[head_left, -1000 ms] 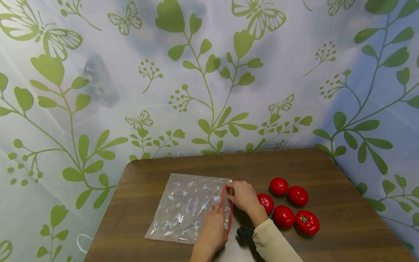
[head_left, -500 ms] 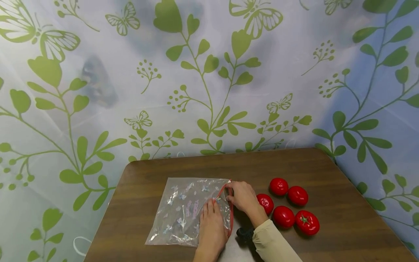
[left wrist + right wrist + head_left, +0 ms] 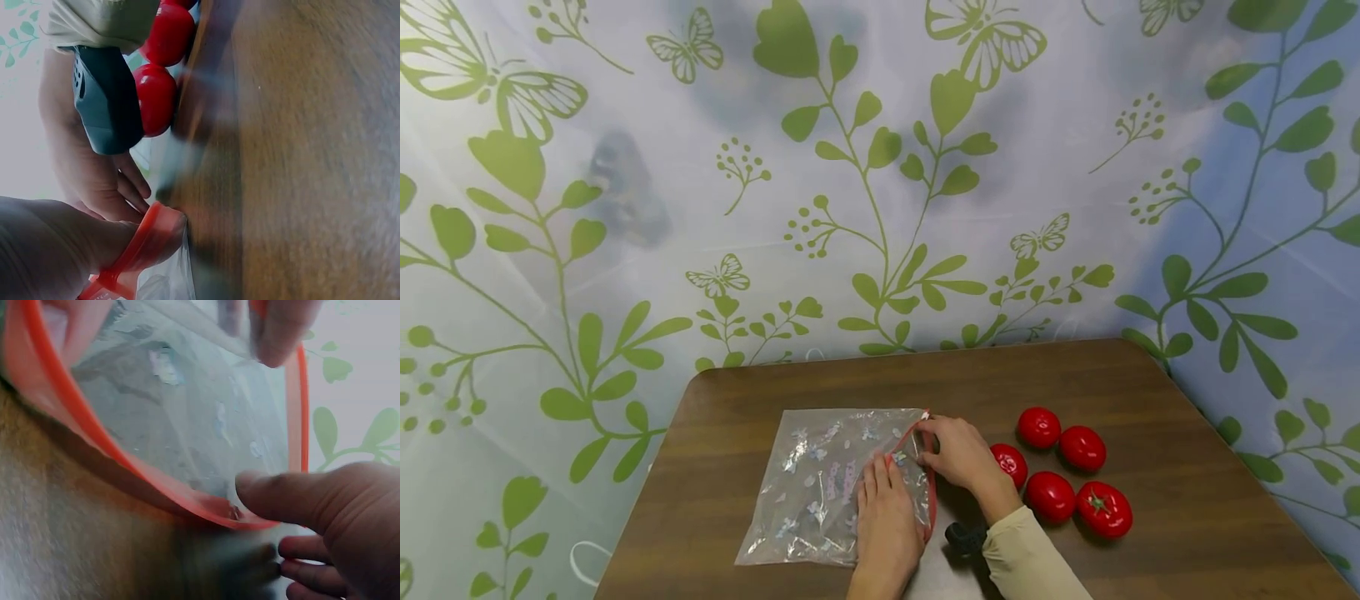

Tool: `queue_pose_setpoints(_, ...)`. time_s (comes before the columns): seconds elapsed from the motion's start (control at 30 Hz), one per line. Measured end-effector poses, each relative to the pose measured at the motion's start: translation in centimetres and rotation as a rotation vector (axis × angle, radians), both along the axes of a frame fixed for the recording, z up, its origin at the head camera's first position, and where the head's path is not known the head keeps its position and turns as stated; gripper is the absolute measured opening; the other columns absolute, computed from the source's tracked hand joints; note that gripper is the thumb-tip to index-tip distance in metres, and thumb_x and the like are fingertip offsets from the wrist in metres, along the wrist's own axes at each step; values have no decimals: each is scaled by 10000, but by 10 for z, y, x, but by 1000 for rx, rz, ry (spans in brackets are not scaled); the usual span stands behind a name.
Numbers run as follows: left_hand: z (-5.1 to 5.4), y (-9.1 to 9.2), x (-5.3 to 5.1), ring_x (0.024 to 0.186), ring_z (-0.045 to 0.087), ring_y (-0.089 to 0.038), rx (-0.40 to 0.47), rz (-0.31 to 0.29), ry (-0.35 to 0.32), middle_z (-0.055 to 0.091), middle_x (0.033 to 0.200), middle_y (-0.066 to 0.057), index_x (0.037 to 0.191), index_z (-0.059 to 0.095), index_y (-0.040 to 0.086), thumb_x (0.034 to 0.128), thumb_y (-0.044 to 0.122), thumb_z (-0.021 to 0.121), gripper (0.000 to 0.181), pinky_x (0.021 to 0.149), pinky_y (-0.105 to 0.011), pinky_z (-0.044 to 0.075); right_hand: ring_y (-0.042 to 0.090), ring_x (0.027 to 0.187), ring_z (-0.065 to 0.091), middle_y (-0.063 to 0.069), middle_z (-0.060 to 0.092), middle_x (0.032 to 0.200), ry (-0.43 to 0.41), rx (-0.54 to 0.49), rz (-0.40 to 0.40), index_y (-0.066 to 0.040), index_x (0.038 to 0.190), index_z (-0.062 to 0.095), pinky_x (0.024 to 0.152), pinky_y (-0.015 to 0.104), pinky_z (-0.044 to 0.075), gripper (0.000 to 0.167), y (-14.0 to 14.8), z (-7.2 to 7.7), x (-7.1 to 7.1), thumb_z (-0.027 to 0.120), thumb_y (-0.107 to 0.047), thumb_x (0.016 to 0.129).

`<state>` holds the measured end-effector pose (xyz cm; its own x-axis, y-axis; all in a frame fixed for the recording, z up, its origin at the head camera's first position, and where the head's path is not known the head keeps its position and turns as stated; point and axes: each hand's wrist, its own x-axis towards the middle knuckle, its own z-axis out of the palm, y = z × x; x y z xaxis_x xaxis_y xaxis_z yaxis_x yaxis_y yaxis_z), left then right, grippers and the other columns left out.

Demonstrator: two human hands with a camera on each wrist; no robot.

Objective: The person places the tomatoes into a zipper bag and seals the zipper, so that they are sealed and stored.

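Observation:
A clear plastic zip bag (image 3: 808,492) with small printed pictures lies on the table, its red-edged mouth toward the right. My left hand (image 3: 889,525) lies over the mouth side, fingers on top of the film. In the left wrist view the left thumb (image 3: 112,240) goes in behind the orange rim (image 3: 140,244). My right hand (image 3: 961,457) grips the far part of the rim. The right wrist view shows the right thumb (image 3: 281,497) inside the lower rim and its fingers outside, below. The bag's mouth gapes between both hands, and no contents show inside.
Several red tomatoes stand right of my right forearm, among them one with a green stem top (image 3: 1103,509) and one close to the wrist (image 3: 1009,465). A dark device (image 3: 964,538) sits at my right wrist. A patterned curtain (image 3: 880,183) hangs behind the brown table (image 3: 745,383).
My left hand has shifted slightly up and lifted the upper rim, so the bag's mouth gapes wider. The bag has slid slightly toward me. My right hand and the tomatoes stay nearly in place.

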<state>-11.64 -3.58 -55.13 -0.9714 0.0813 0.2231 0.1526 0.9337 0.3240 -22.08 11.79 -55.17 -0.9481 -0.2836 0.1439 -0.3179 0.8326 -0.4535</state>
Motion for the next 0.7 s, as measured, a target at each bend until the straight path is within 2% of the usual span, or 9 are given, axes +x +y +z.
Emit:
queue_pose_setpoints(0.13, -1, 1, 1, 1459, 540, -492, -2, 5, 5, 524, 1576, -336, 1489, 524, -122, 621, 209, 1041, 1063, 1180, -620, 478, 339, 1230, 744, 102, 770, 1349, -10, -33, 8, -140, 1325, 788, 1080, 570, 581, 486, 5, 7, 7, 934, -191, 865)
queue_pose_setpoints(0.27, -1, 2, 2, 1473, 527, -498, 9, 14, -14, 516, 1586, -335, 1502, 512, -117, 620, 200, 1043, 1077, 1195, -624, 463, 332, 1301, 723, 103, 753, 1407, -8, -70, 26, -128, 1365, 773, 1119, 576, 560, 513, 12, 20, 15, 927, -207, 883)
queue_pose_setpoints(0.5, -3, 3, 2, 1481, 521, -506, 13, 13, -11, 511, 1592, -337, 1504, 513, -124, 615, 192, 1043, 1082, 1199, -627, 459, 327, 1268, 738, 48, 785, 1354, -60, -91, 82, -153, 1369, 775, 1084, 581, 576, 516, 41, 52, 30, 916, -322, 902)
queue_pose_setpoints(0.63, -3, 3, 2, 1482, 520, -505, 14, 17, -7, 509, 1593, -338, 1509, 510, -124, 612, 197, 1048, 1094, 1201, -626, 457, 315, 1257, 743, 43, 784, 1354, -104, -116, 71, -203, 1360, 784, 1062, 579, 592, 528, 57, 69, 38, 920, -395, 887)
queue_pose_setpoints(0.7, -3, 3, 1, 1481, 520, -506, 15, 20, -5, 508, 1595, -338, 1512, 507, -123, 607, 200, 1050, 1104, 1203, -623, 456, 279, 1174, 773, 65, 770, 1382, -121, -139, 72, -206, 1380, 773, 1026, 562, 615, 558, 65, 76, 42, 921, -415, 884)
